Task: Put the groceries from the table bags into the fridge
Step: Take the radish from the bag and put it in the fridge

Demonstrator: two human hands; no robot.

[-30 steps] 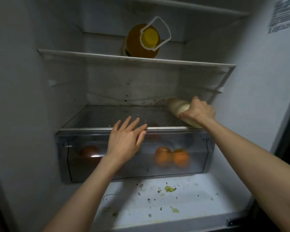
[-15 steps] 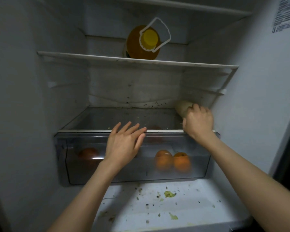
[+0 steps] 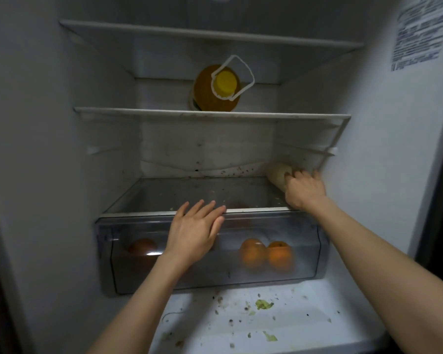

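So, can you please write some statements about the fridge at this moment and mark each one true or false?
1. The right hand grips a pale vegetable at the right back of the glass shelf. True.
2. The left hand holds an orange. False: its fingers are straight and it holds nothing; it is at the front edge of the glass shelf.
3. The bottle with the yellow cap stands on the shelf above. True.
4. The drawer is pulled out and has nothing in it. False: it is pushed in, and oranges show through its clear front.
5. Scraps lie on the fridge floor. True.
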